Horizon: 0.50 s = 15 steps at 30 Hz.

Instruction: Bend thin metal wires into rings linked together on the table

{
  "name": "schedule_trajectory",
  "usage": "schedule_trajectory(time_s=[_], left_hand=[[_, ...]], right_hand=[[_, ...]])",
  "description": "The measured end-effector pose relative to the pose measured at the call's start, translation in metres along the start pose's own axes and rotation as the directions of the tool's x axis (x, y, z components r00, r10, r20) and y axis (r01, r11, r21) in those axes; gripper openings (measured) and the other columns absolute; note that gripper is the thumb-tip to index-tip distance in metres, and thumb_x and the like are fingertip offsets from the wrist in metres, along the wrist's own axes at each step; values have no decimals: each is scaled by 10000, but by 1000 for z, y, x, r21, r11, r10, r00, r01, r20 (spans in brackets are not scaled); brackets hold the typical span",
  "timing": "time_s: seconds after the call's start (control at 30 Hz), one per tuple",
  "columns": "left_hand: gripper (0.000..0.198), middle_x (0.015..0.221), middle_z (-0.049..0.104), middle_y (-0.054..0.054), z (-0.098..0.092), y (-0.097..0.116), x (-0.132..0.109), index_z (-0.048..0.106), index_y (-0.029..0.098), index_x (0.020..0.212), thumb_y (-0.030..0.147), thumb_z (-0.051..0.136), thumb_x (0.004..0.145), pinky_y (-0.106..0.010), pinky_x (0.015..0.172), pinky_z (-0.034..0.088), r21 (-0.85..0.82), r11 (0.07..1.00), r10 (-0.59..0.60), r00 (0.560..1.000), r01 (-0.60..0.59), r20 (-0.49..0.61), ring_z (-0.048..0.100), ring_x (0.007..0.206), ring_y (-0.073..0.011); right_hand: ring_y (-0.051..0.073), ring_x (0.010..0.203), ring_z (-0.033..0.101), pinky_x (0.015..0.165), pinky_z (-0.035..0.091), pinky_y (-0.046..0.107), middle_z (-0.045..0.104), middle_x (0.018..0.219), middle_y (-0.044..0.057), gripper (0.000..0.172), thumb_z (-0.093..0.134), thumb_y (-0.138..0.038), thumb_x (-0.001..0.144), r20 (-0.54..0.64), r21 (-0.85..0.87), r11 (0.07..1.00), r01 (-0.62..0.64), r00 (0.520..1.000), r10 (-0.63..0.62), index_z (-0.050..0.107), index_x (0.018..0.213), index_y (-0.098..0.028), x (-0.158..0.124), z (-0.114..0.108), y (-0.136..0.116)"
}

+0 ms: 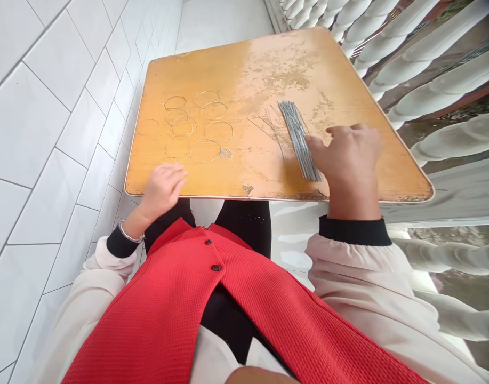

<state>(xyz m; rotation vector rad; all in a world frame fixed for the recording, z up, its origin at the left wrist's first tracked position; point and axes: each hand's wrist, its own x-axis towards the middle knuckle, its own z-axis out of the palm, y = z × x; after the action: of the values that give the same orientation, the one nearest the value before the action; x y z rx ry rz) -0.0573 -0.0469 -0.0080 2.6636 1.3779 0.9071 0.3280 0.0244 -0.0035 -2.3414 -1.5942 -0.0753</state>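
A worn orange board lies across my lap as a work surface. On its right half rests a bundle of straight thin metal wires, with a few loose wires fanned beside it. My right hand sits on the bundle's near end, fingers curled and thumb touching the wires. Several wire rings lie scattered on the left half. My left hand rests at the board's near left edge, fingers loosely curled, nothing visible in it.
A white tiled wall rises close on the left. White balusters of a railing run along the right side. My red vest and black trousers fill the foreground below the board.
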Motion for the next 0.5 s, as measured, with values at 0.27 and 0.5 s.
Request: schedule_trajectory(time_s=[0.27, 0.5], left_hand=[[554, 1586, 441, -199, 26, 18, 15, 540, 119, 1446, 419, 544, 980, -563, 1240, 316, 209, 978, -83, 940, 13, 332, 368, 1521, -349], [659, 1670, 295, -156, 8, -9, 24, 422, 199, 1549, 539, 470, 987, -614, 1253, 229, 307, 951, -168, 875, 24, 454, 233, 1567, -391]], right_hand=[[319, 1197, 662, 946, 527, 390, 724, 1212, 181, 369, 506, -205, 916, 190, -157, 987, 23, 982, 7, 757, 1167, -105, 2, -3, -16], [339, 1459, 441, 1214, 361, 499, 482, 1559, 189, 622, 475, -427, 983, -23, 208, 690, 693, 708, -705, 482, 1496, -76, -25, 14, -38]])
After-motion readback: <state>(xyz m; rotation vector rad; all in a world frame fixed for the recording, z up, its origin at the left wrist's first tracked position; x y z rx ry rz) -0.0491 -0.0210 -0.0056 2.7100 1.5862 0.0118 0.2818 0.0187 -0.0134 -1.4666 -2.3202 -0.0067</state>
